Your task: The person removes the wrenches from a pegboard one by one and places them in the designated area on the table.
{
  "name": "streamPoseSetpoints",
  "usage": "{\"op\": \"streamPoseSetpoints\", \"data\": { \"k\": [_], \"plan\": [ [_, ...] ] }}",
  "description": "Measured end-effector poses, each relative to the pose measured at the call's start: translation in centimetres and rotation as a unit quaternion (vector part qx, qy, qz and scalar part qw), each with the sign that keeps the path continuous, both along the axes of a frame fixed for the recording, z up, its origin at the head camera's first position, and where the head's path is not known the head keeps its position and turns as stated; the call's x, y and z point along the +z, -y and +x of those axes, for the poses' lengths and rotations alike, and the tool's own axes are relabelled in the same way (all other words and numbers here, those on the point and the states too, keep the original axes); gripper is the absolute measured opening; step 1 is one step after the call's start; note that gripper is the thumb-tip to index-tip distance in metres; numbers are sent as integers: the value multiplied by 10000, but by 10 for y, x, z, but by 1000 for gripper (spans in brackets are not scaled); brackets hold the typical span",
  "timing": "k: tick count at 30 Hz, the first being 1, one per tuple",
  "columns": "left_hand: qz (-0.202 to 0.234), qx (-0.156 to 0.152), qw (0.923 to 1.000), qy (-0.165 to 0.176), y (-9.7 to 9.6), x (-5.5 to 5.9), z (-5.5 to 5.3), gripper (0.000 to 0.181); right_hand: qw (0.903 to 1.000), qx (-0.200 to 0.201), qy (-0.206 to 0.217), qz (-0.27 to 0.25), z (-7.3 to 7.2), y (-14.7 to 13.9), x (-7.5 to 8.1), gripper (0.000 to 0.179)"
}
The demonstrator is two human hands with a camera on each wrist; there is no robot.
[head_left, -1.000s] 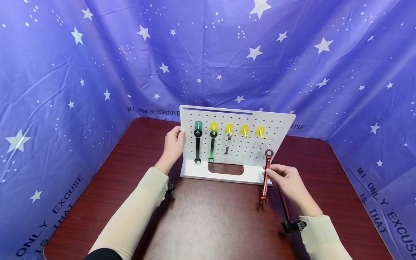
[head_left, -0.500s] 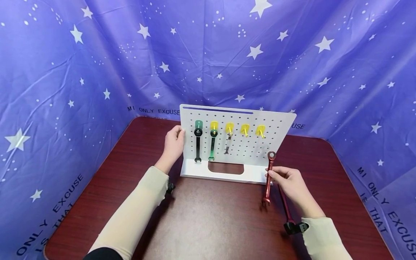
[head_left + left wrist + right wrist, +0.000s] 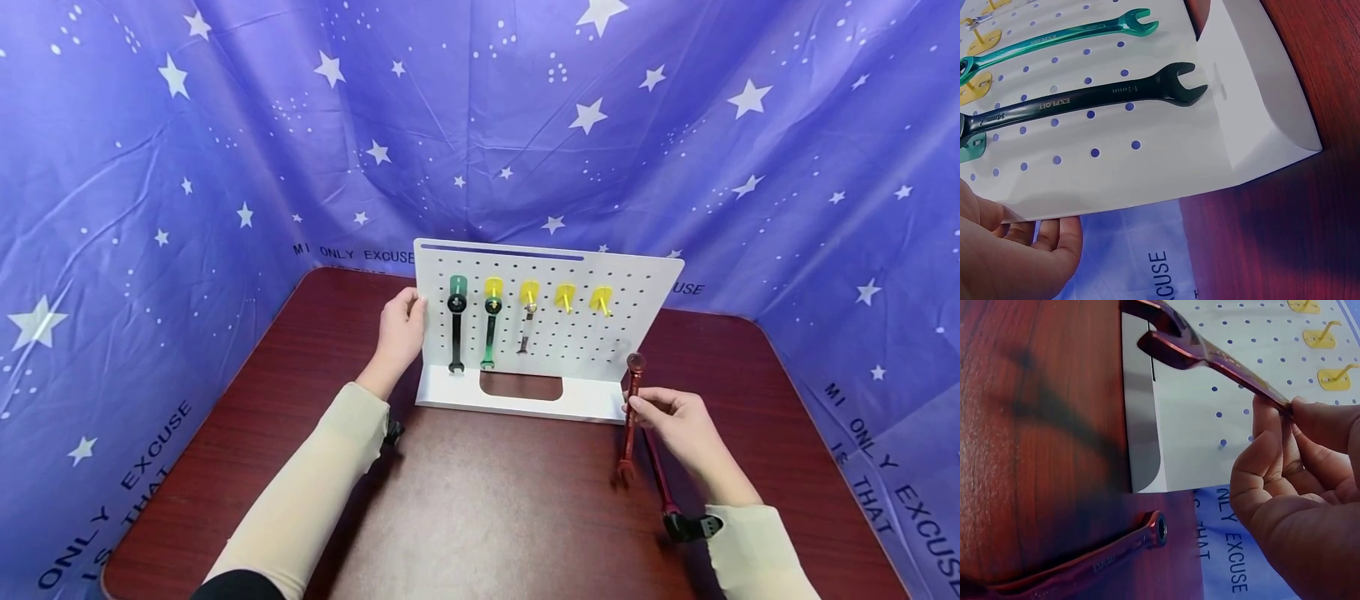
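Observation:
My left hand [image 3: 401, 333] grips the left edge of a white pegboard stand [image 3: 647, 292], thumb in front and fingers behind in the left wrist view. My right hand [image 3: 681, 427] pinches a red combination wrench [image 3: 628, 442] between thumb and fingers, in front of the stand's right end. Its ring end points up and its open end down, clear of the table. A second red wrench [image 3: 1104, 557] lies on the table below the right hand. On the board hang a black wrench [image 3: 1104, 94], a green wrench [image 3: 1054, 42] and a small silver wrench [image 3: 526, 333].
Two yellow hooks, the fourth hook [image 3: 566, 298] and the fifth hook [image 3: 601, 301], hold nothing. The stand rests on a dark red wooden table [image 3: 487, 500]. Behind it hangs a purple curtain [image 3: 480, 125] with white stars.
My right hand has shifted right and slightly nearer with the red wrench, which has turned so its ring end shows more edge-on. The left hand stays on the board's edge.

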State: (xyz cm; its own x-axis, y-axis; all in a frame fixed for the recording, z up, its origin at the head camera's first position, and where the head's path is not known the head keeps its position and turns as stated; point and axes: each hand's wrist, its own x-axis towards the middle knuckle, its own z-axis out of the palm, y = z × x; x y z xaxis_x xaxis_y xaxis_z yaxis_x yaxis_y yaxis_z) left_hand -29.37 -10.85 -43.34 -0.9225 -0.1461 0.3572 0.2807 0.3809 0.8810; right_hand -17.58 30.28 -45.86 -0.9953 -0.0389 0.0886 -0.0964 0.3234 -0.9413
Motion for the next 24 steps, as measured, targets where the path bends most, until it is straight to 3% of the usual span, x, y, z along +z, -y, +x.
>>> {"op": "streamPoseSetpoints", "data": {
  "k": [24],
  "plan": [
    [-97, 51, 9999, -16, 0, -1, 0, 16, 9996, -47, 242, 132, 11, -23, -11, 30]
  ]
}}
